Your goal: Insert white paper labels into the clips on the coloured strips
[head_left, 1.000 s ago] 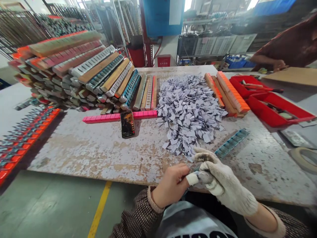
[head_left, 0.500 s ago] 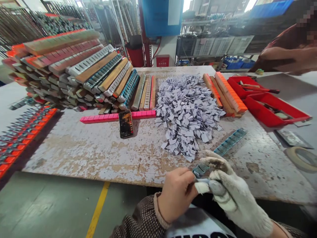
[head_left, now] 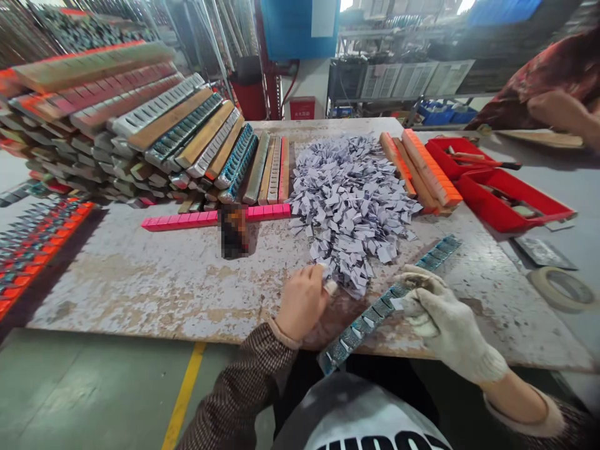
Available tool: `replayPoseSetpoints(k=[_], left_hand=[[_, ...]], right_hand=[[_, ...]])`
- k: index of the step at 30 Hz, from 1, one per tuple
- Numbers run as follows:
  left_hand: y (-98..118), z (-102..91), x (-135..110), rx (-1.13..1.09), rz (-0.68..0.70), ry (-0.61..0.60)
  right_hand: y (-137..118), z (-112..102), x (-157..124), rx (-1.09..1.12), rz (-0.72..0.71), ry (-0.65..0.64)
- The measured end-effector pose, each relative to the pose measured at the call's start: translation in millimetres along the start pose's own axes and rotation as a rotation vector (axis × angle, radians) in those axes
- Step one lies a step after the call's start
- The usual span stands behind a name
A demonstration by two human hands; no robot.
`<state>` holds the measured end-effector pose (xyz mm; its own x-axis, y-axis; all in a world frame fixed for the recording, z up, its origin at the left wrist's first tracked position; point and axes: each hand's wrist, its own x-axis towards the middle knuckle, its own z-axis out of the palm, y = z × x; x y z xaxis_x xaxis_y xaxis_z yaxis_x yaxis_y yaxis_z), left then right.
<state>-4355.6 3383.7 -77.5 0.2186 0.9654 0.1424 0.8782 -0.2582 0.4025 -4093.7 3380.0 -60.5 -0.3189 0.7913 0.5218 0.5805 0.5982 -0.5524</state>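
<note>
Paper sits pinched in the right hand (left hand: grip, I cannot tell).

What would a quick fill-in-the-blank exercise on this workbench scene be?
1. The right hand, at the nearer teal strip, wears a white ____.
2. The hand beside the pale pieces is the person's ____ one.
3. Both open bins are ____.

Missing words: glove; left; red.
</note>
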Motion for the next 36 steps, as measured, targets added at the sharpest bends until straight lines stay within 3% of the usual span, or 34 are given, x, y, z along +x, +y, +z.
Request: replayPoseSetpoints(k=[3, 8, 19, 25, 31, 33, 36], left_hand=[[-14, -0.1, 18, 0.163, -0.036, -0.127], [-11, 2.7, 27, 0.149, -0.040, -0.153], [-19, 4.1, 38, -0.114, -0.102, -0.202], [-22, 8.2, 26, -0.343, -0.150, -0.123], [-4, 6.9, 1, -1.240, -0.147, -0.026], [11, 0.7, -7, -1.294, -0.047, 0.004], [32, -8.4, -17, -1.196, 0.150, 0.080]], right_hand=[[15, 5, -4, -0.227, -0.119, 0.003], [17, 9, -11, -0.406, -0.277, -0.123], [3, 23, 3, -0.404, -0.263, -0.296], [17, 21, -5, -0.289, -0.289, -0.262], [13, 10, -4, -0.034, -0.078, -0.157], [3, 12, 2, 0.022, -0.022, -0.135], [-15, 19, 13, 0.248, 0.114, -0.149]])
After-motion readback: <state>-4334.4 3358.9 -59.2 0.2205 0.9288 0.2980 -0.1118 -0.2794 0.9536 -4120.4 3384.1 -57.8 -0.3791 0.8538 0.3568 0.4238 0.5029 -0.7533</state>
